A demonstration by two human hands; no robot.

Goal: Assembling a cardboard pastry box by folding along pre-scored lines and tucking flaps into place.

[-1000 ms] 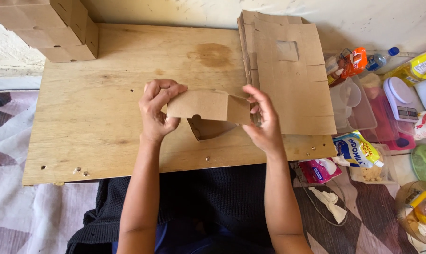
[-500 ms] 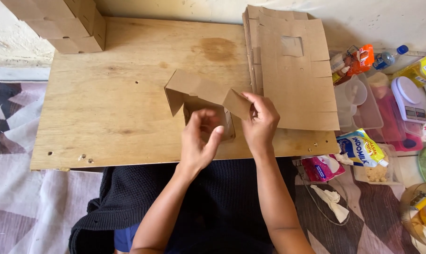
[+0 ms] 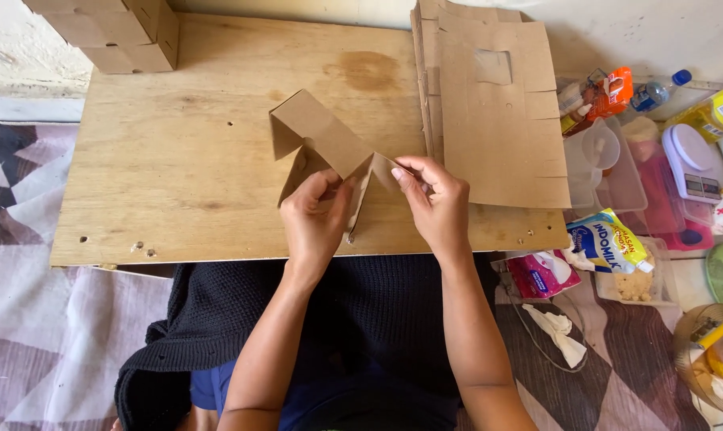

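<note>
Hands number two in the head view, both bare, both meeting on one folded brown cardboard piece (image 3: 329,148) above the near edge of the wooden board (image 3: 178,160), about midway along it. The left hand (image 3: 315,215) has its fingers curled shut on the lower flap, thumb on top. The right hand (image 3: 433,199) pinches the flap's right tip between thumb and forefinger, the other fingers folded loosely. The piece stands up in a zigzag, its far fold raised off the board.

One stack of flat cardboard blanks (image 3: 493,104) lies along the board's right edge, the top sheet showing one square cut-out; how many sheets it holds cannot be told. At the far left corner sits one pile of made-up cardboard boxes (image 3: 118,32), partly out of frame.

Beyond the right edge, on the floor: one clear plastic tub (image 3: 609,164), one small scale (image 3: 693,164), one water bottle (image 3: 657,92) with a blue cap, one blue-and-yellow packet (image 3: 609,239).
</note>
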